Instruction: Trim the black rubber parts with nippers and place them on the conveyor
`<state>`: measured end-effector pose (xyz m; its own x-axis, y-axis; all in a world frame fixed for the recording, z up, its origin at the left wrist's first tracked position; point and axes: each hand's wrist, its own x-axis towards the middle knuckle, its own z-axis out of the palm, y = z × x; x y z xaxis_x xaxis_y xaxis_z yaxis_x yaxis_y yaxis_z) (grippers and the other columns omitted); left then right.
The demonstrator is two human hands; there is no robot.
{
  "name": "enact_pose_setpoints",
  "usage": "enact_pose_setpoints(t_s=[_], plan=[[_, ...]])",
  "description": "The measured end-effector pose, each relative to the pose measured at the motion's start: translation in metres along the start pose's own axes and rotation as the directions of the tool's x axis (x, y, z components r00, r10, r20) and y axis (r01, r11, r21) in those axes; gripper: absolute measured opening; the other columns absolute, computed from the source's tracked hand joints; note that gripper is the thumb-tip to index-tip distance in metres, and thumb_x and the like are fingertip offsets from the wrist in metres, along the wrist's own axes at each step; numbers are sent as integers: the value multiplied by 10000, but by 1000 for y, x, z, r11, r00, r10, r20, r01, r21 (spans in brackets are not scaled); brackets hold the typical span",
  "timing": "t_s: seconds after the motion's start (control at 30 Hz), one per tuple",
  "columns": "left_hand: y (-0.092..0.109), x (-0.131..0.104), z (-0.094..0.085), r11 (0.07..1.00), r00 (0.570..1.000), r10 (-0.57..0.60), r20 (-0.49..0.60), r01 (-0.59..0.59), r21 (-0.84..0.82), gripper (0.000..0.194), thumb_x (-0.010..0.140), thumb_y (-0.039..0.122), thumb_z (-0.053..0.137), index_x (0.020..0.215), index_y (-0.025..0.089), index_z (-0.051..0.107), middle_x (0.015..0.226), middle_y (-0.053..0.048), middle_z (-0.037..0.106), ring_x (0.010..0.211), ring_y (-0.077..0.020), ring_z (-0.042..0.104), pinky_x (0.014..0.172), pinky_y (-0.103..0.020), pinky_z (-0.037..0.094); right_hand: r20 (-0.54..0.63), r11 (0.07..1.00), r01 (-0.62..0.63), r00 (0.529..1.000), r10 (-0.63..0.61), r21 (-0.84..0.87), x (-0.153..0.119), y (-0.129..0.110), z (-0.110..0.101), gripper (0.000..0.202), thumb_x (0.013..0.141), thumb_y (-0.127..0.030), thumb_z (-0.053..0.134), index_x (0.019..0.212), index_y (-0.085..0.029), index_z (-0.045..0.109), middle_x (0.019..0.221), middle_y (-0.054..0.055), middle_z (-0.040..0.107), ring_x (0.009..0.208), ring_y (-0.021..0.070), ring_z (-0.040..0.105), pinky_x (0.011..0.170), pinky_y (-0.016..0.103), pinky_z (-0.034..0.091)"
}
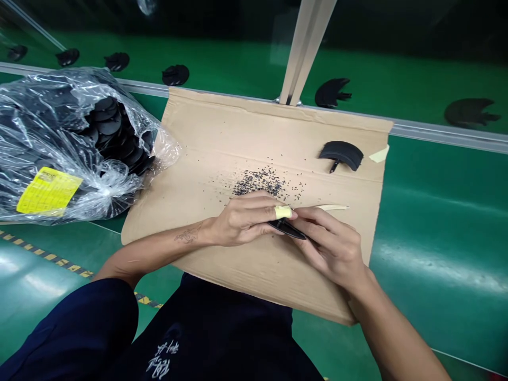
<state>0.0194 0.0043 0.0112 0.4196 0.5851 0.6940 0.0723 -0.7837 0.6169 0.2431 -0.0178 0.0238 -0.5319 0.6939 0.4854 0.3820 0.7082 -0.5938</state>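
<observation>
Both hands meet over a cardboard sheet (246,264), holding one thin black part (289,228) between them. My left hand (254,217) grips the part's left end, with yellow tape round a fingertip. My right hand (335,243) has its fingers closed on the right end. Just beyond the hands lies a scattered pile of tiny black bits (260,181). A pale thin strip (331,207) lies by the right fingers. Farther back at the right, a curved black part (342,153) with a short stem rests on the cardboard.
A clear plastic bag (51,121) of black discs, with a yellow label (50,190), sits at the left. A metal upright (307,53) and rail (448,135) run behind the cardboard. Several black parts lie beyond the rail. Tape (380,154) marks the cardboard's right edge.
</observation>
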Motion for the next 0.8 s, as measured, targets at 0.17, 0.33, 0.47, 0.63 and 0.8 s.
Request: enact_pose_setpoints(t_s=[0.17,0.33,0.47,0.63,0.8], plan=[[3,0,-1,999,999,-29,-17,29,22,215,910,217,736,1118,164,729,934,-68,795,819,-135,731,753,-277,597,9,997,-1,1000,0,72,1,0,0,232,909,-63,640,1112,-158,699,1110,129,735,954,187,745,788,279,640],[4,3,-2,998,998,-64,9,64,-19,254,906,324,748,1098,160,728,940,-72,785,852,-140,719,778,-286,595,13,982,-71,997,70,176,4,-1,0,197,920,-88,657,1084,-173,725,1111,112,746,959,183,747,814,285,636],[4,3,-3,990,991,-112,77,118,-77,384,960,470,638,1183,166,713,1019,-109,766,952,-169,711,836,-327,599,7,956,-164,986,168,243,8,-3,0,150,927,-152,686,1052,-211,745,1072,81,759,940,189,744,816,316,636],[2,-1,-2,987,987,-160,13,160,-32,276,910,311,744,1140,161,719,934,-73,776,862,-145,701,787,-286,584,-111,960,-189,970,215,205,10,-5,-3,268,842,-172,796,1095,-237,741,1053,79,735,961,211,719,830,364,627],[2,0,-6,930,958,-259,122,282,-235,401,948,525,634,1097,171,750,983,-100,783,933,-177,728,850,-324,601,-188,978,-103,973,137,182,6,-6,-4,240,828,-93,783,1012,-247,777,1004,60,724,863,173,715,699,297,615]])
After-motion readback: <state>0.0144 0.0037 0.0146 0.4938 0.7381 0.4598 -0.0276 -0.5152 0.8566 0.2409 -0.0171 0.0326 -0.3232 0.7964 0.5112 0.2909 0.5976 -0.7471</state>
